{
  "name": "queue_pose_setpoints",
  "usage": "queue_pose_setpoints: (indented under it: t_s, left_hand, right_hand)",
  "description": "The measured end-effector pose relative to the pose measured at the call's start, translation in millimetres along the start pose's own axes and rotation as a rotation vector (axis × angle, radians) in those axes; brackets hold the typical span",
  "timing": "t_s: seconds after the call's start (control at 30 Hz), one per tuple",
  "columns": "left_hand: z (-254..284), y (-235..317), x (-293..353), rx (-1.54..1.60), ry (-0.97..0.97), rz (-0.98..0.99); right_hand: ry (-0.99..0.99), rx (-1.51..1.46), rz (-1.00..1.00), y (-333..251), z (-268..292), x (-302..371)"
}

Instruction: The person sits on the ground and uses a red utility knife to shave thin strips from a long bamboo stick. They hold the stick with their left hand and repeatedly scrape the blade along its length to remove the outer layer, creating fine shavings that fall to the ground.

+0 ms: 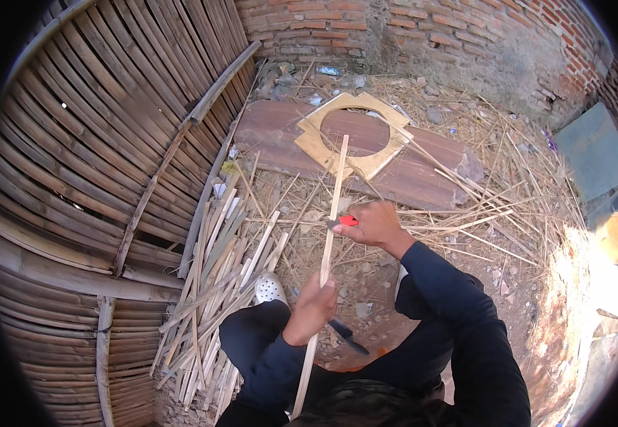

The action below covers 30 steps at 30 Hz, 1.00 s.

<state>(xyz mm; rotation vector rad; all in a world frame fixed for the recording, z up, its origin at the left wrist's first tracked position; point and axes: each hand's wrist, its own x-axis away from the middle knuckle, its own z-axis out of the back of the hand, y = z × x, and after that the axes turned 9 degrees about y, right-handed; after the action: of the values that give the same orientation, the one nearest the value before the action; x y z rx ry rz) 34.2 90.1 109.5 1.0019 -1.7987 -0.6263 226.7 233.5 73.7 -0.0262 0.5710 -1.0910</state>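
My left hand (pixel 312 311) is wrapped round a long, pale bamboo strip (pixel 337 186), which runs from my lap up and away from me. Higher along the strip, my right hand (pixel 376 229) grips a small red-handled knife (pixel 349 220). Its dark blade lies against the strip; most of the handle is hidden in my fist. Beyond the strip's far end is a yellowish board (pixel 307 138) with a large round hole, resting on a reddish-brown plank (pixel 266 139) on the ground.
A heap of split bamboo strips (pixel 206 306) lies to my left, beside a slatted bamboo wall (pixel 74 164). Thin shavings (pixel 494 213) litter the ground. A brick wall (pixel 458 53) closes the far side. Near my white clog (pixel 270 289) lies a dark, flat object (pixel 349 338). A grey-green panel (pixel 593 153) leans at right.
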Motion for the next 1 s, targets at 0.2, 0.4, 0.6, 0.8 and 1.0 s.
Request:
queue_pose_setpoints:
  t_s: [0.2, 0.4, 0.6, 0.8, 1.0]
  left_hand:
    - [-8.5, -3.5, 11.5, -0.026, -0.072, 0.007]
    - [0.5, -8.4, 9.1, 0.083, -0.048, 0.038]
    - [-6.6, -13.4, 12.0, 0.029, -0.143, 0.078]
    - [4.2, -15.3, 10.7, 0.036, -0.063, 0.046]
    - [-11.5, -28.0, 29.6, -0.004, -0.197, 0.096]
  right_hand:
    - [0.004, -0.031, -0.102, 32.4, 2.9, -3.8]
    - [-0.102, -0.101, 0.021, -14.7, 13.7, 12.2]
    - [-0.056, -0.004, -0.192, 38.1, 11.0, -7.3]
    - [-0.165, -0.071, -0.021, -13.2, 10.2, 17.6]
    - [-0.028, 0.011, -0.312, 101.8, 2.8, -14.3]
